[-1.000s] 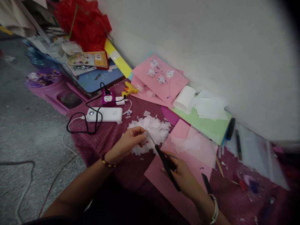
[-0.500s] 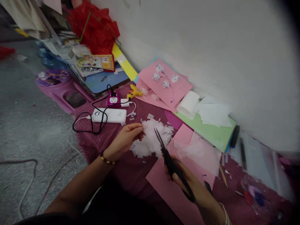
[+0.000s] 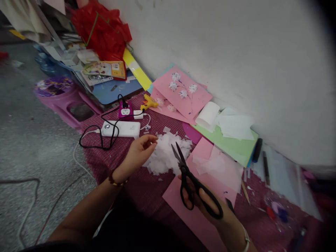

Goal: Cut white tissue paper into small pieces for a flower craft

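My right hand (image 3: 202,199) grips a pair of black-handled scissors (image 3: 183,166), fingers in the loops, the dark blades parted and pointing away from me. Just past the blade tips lies a heap of white tissue paper scraps (image 3: 168,152). At the heap's left side hovers my left hand (image 3: 143,148), its thumb and fingers apart with nothing visible between them. Under my right hand is a sheet of pink paper (image 3: 173,199). Thin white tissue pieces (image 3: 210,161) rest on the pink paper beyond it.
A white power bank (image 3: 120,128), a purple power adapter (image 3: 125,110) and a yellow glue gun (image 3: 148,102) sit at the left among cables. Behind are pink cards with white blossoms (image 3: 181,92), a tissue roll (image 3: 208,113) and green paper (image 3: 236,148). A pencil (image 3: 245,192) lies right.
The scissors have opened and turned so both handle loops show. My left thumb and fingers have come apart, and the hand has shifted slightly left. The view has moved a little.
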### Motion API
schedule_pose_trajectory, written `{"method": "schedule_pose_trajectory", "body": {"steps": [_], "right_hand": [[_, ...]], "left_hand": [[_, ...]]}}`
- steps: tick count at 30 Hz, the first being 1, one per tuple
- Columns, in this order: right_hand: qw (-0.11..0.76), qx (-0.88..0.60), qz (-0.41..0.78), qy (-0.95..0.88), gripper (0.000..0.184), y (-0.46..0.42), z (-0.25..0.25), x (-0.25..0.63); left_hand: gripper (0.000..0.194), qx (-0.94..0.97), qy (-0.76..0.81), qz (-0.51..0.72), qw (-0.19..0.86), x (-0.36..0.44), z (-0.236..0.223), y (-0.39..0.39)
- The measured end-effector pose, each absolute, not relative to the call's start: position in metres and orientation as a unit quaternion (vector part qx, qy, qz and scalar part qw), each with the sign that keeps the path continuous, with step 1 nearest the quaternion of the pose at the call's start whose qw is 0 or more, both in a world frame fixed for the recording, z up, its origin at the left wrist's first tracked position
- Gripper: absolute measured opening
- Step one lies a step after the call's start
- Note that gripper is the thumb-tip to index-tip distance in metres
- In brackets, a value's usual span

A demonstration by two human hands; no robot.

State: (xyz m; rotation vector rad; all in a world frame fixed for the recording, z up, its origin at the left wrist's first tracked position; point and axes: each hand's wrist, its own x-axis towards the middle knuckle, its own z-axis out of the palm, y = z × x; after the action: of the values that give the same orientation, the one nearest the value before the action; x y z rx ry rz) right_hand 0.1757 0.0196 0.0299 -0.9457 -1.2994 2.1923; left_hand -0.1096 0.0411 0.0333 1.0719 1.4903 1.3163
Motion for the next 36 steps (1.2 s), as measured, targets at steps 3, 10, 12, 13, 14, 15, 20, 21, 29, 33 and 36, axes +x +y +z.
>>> {"method": "schedule_pose_trajectory", "body": {"steps": [3, 10, 12, 13, 14, 15, 20, 21, 29, 33, 36], "right_hand": [[0.2, -0.337, 0.795, -0.464, 0.061, 0.018, 0.033, 0.174], [0.171, -0.331, 0.826, -0.424, 0.079, 0.012, 0.032, 0.173], [0.187, -0.337, 0.819, -0.426, 0.081, 0.009, 0.028, 0.181], [0.204, -0.339, 0.813, -0.428, 0.081, 0.008, 0.026, 0.187], [0.221, -0.341, 0.807, -0.429, 0.08, 0.006, 0.024, 0.192], [0.237, -0.344, 0.8, -0.43, 0.077, 0.003, 0.023, 0.198], [0.259, -0.363, 0.771, -0.455, 0.059, -0.007, 0.017, 0.21], [0.257, -0.359, 0.767, -0.465, 0.058, -0.008, 0.015, 0.209], [0.249, -0.313, 0.767, -0.503, 0.052, -0.006, 0.022, 0.193], [0.229, -0.34, 0.749, -0.521, 0.044, -0.005, 0.035, 0.188], [0.219, -0.333, 0.749, -0.529, 0.047, -0.005, 0.032, 0.187]], "left_hand": [[0.04, 0.386, 0.478, 0.544, 0.571, -0.102, 0.038, 0.038], [0.019, 0.361, 0.363, 0.491, 0.705, -0.077, 0.038, 0.042], [0.016, 0.367, 0.423, 0.521, 0.644, -0.083, 0.036, 0.045], [0.016, 0.37, 0.456, 0.54, 0.603, -0.088, 0.036, 0.046], [0.015, 0.374, 0.486, 0.553, 0.564, -0.095, 0.036, 0.046], [0.014, 0.382, 0.514, 0.558, 0.528, -0.102, 0.037, 0.046], [0.01, 0.526, 0.612, 0.444, 0.389, -0.126, 0.04, 0.05], [0.011, 0.569, 0.621, 0.413, 0.346, -0.127, 0.039, 0.054], [0.025, 0.718, 0.611, 0.26, 0.207, -0.123, 0.018, 0.091], [0.011, 0.7, 0.581, 0.323, 0.26, -0.12, 0.02, 0.091], [0.012, 0.672, 0.565, 0.367, 0.307, -0.117, 0.026, 0.086]]}}
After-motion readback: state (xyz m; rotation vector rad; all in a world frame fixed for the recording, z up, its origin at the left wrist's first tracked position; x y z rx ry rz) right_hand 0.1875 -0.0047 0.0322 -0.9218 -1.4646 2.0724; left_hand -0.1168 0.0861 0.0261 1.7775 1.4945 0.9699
